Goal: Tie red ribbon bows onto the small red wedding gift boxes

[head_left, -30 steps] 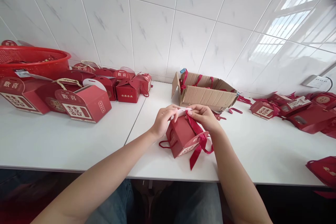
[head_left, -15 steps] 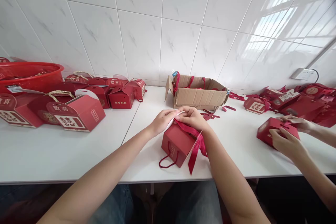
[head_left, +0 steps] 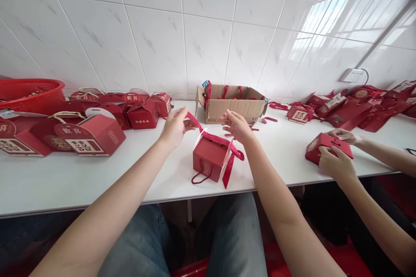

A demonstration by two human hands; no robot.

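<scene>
A small red gift box (head_left: 208, 158) stands on the table in front of me, with a dark red cord handle (head_left: 202, 178) on its near side. Across its top runs a red ribbon (head_left: 214, 137), and its loose tail hangs down on the right. My left hand (head_left: 176, 127), up and to the left of the box, pinches one end of this ribbon and draws it taut. To the upper right of the box, my right hand (head_left: 238, 125) is raised with loosely curled fingers apart and nothing visible in them.
Behind the box stands a cardboard carton (head_left: 234, 109) with ribbons over its edge. Several red boxes (head_left: 94, 136) and a red plastic basket (head_left: 35, 95) are at left. On the right, another person's hands (head_left: 338, 162) hold a red box (head_left: 320, 147), near a pile of more boxes (head_left: 351, 108).
Both hands were together at the top of the box; they have moved apart. My left hand has pulled the ribbon end up and left, and my right hand has let go. The view has shifted.
</scene>
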